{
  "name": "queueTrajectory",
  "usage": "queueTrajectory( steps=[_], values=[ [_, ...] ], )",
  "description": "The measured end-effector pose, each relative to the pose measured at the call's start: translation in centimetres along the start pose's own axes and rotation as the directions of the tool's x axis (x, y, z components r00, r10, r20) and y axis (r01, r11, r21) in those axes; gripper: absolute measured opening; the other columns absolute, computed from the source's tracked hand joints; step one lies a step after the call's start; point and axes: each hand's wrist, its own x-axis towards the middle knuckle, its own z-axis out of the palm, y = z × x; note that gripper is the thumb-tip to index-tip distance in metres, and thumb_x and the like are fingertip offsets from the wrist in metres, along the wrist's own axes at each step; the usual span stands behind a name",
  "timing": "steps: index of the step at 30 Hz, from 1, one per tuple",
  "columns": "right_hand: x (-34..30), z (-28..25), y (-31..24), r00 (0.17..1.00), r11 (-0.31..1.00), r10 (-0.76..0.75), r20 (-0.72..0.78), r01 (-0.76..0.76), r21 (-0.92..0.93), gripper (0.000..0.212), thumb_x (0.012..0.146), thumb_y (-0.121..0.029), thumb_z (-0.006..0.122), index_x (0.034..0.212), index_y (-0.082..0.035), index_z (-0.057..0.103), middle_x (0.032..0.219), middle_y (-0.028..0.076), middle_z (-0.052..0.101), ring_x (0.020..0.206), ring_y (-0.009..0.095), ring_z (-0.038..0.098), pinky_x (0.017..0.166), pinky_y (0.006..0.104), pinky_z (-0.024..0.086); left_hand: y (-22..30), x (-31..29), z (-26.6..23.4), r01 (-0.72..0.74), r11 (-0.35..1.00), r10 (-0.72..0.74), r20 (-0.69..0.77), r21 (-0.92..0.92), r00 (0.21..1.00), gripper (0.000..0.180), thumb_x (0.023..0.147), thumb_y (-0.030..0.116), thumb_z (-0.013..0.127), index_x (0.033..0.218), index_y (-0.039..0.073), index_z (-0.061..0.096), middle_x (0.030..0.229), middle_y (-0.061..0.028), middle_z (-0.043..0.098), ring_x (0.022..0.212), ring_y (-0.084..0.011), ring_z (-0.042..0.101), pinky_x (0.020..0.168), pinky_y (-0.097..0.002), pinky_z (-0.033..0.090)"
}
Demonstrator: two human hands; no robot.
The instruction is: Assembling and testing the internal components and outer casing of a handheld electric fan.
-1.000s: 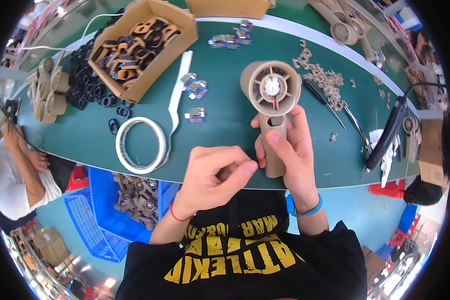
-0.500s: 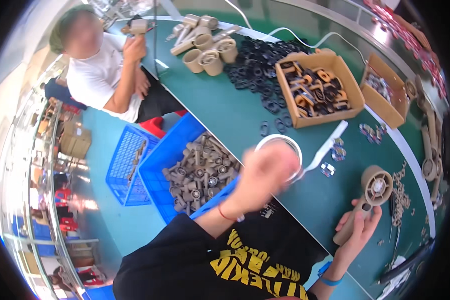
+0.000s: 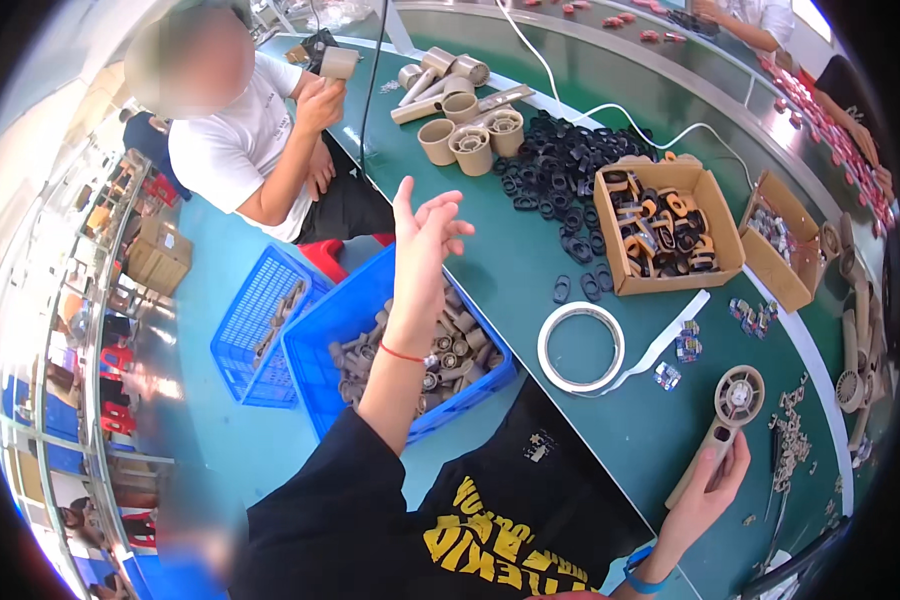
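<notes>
The beige handheld fan (image 3: 726,425) is held over the near right part of the green table (image 3: 610,440), its handle clamped in the right hand (image 3: 712,492). The thumb is laid along the handle — presumably so that the round head is left uncovered and faces upward. Whether the table is touched by the fan cannot be told. The left hand (image 3: 428,230) is raised near the table edge and the blue crate (image 3: 310,350); its fingers are spread apart, and nothing is seen in it.

The white tape roll (image 3: 548,350) is laid flat, with a strip drawn out toward the small circuit boards (image 3: 667,376), probably for easy reach. The orange and black parts (image 3: 652,225) are gathered in an open cardboard box (image 3: 690,281), likely so that they are not scattered.

The fan's head is shaped as a spoked ring, and its handle is slim and matt, apparently plastic. The black loops (image 3: 560,165) are heaped loosely, oval and perhaps rubbery. The crate is smooth-walled, filled with a jumble of grey-beige parts (image 3: 460,350).
</notes>
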Motion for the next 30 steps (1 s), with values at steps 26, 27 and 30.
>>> queueTrajectory(
  steps=[26,27,30],
  values=[
    [16.0,-14.6,-2.4,0.920,0.567,-0.010,0.392,0.328,-0.756,0.029,0.079,-0.003,0.063,0.108,-0.002,0.065,0.099,0.016,0.066,0.085,0.026,0.064,0.077,0.0331,0.052,-3.5,-18.0,10.7,-0.428,0.903,0.205,0.917,-0.043,0.341,0.019,0.072,-0.006,0.063,0.088,0.005,0.067,0.069,-0.0031,0.061,0.044,-0.0096,0.050,0.041,-0.0225,0.036],
    [15.6,-14.9,-2.8,0.915,0.547,-0.015,0.403,0.345,-0.763,0.029,0.079,-0.004,0.064,0.108,-0.003,0.065,0.097,0.016,0.065,0.084,0.026,0.063,0.076,0.0332,0.052,-3.6,-18.2,10.7,-0.428,0.904,0.173,0.923,-0.010,0.343,0.018,0.071,-0.006,0.063,0.086,0.004,0.067,0.068,-0.0023,0.060,0.042,-0.0074,0.047,0.040,-0.0211,0.034],
    [14.4,-14.2,-3.4,0.905,0.545,0.011,0.426,0.352,-0.761,0.030,0.077,-0.007,0.067,0.107,-0.003,0.066,0.095,0.015,0.064,0.082,0.026,0.062,0.076,0.0332,0.051,-4.0,-18.6,11.1,-0.472,0.879,0.247,0.916,-0.073,0.317,0.018,0.072,-0.006,0.063,0.086,0.005,0.067,0.065,-0.0014,0.059,0.040,-0.0072,0.045,0.039,-0.0214,0.032]
  ],
)
